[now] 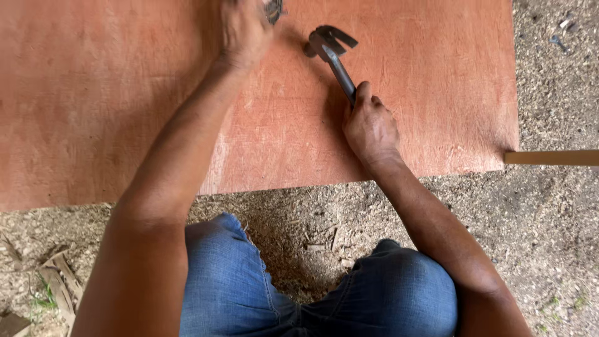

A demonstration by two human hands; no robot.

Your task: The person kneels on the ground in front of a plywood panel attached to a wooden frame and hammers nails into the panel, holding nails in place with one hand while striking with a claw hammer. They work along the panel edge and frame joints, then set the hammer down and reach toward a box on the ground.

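Right hand (369, 128) gripping hammer (332, 53) over the plywood (100, 100), near its front edge. Left hand (244, 28) blurred at far edge, grip unclear.

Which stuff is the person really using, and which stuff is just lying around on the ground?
In use:
- claw hammer, gripped by the right hand
- reddish plywood sheet, under both hands
- small dark thing by the left hand; too blurred to name

Lying about:
- wood scraps on the sawdust ground
- pale wooden strip at the sheet's right edge
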